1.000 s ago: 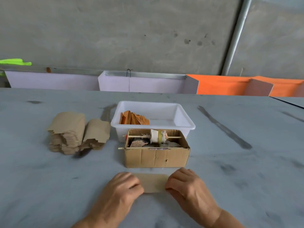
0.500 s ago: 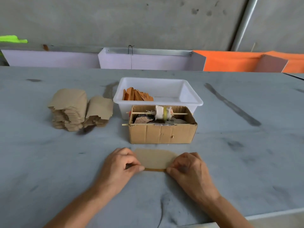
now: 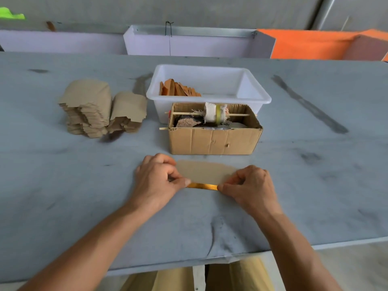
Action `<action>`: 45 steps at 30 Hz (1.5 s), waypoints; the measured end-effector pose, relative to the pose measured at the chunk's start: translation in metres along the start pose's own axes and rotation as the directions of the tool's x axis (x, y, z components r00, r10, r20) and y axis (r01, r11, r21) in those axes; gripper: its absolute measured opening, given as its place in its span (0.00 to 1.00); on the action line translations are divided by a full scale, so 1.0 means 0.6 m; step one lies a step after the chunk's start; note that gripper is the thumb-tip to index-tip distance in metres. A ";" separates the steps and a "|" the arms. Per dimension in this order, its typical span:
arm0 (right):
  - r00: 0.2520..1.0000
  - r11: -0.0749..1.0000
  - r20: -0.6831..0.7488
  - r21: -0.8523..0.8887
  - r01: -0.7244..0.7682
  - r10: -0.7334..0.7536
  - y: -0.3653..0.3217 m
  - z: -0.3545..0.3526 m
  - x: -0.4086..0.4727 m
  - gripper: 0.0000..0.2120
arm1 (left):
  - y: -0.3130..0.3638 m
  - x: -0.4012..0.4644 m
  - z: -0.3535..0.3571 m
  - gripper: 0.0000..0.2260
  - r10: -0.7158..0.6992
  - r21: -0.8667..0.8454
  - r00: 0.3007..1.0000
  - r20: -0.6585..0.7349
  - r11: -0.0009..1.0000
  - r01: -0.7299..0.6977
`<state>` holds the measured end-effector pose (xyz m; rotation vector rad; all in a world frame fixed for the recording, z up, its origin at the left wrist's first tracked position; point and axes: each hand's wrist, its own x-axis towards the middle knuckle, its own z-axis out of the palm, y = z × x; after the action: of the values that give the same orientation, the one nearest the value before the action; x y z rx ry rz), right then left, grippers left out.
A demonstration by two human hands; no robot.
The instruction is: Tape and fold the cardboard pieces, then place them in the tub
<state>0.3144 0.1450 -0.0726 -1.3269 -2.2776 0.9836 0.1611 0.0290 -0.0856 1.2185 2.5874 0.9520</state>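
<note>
**Two hands pinch one cardboard piece by its taped edge**

While both hands work at the near middle of the grey table point(image 3: 63, 185), the count of things is short. One flat cardboard piece point(image 3: 204, 172) lies between the hands, with one strip of yellow tape point(image 3: 202, 186) along its near edge. Just beyond the hands stands one open cardboard box point(image 3: 214, 140); two thin sticks cross its top, and the farther one carries one tape roll point(image 3: 215, 113). Touching the far side of that box is one white tub point(image 3: 210, 85), with a small batch of orange-brown folded pieces point(image 3: 178, 90) leaning in its left end; their number cannot be told. Beyond and to the left of the left hand sit two stacks of unfolded cardboard pieces point(image 3: 102, 108), side by side, the left one taller.

The left hand point(image 3: 156, 181) has its fingers curled, thumb and forefinger pinching the left end of the piece at the tape. The right hand point(image 3: 249, 184) mirrors it, fingers curled, thumb tip pressed at the right end of the tape, pinching that corner. The piece lies flat on the table, well short of the tub.
</note>
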 end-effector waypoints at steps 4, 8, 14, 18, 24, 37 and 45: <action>0.999 0.998 0.023 0.046 -0.043 0.042 -0.004 -0.001 0.005 0.08 | 0.005 0.005 -0.008 0.13 -0.096 -0.028 0.995 -0.002 0.995 0.096; 0.999 0.997 0.026 0.080 -0.021 0.019 -0.003 -0.003 0.000 0.13 | 0.004 0.000 -0.005 0.12 -0.143 -0.033 0.989 -0.034 0.989 0.142; 0.994 0.995 -0.040 0.016 0.102 -0.102 0.004 0.000 -0.012 0.18 | 0.023 -0.034 -0.003 0.09 0.434 0.198 0.897 -0.090 0.890 -0.411; 0.963 0.964 -0.098 -0.118 0.238 -0.250 0.010 0.004 -0.026 0.09 | 0.022 -0.049 -0.009 0.10 0.578 0.261 0.814 0.063 0.777 -0.572; 0.766 0.674 -0.055 -0.518 0.526 -0.640 -0.009 0.024 -0.049 0.13 | 0.026 -0.044 -0.011 0.13 0.515 0.243 0.852 0.095 0.818 -0.521; 0.949 0.903 0.081 -0.292 0.315 -0.304 -0.012 -0.014 0.013 0.06 | 0.028 0.015 0.000 0.13 0.166 0.169 0.986 -0.031 0.973 -0.158; 0.966 0.958 0.165 -0.177 0.227 -0.198 -0.008 -0.022 0.034 0.08 | 0.035 0.036 0.011 0.14 0.021 0.284 0.998 0.052 0.958 -0.035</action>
<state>0.3087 0.1659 -0.0613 -1.0792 -2.6210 0.8261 0.1631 0.0582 -0.0754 1.3273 2.7446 0.5567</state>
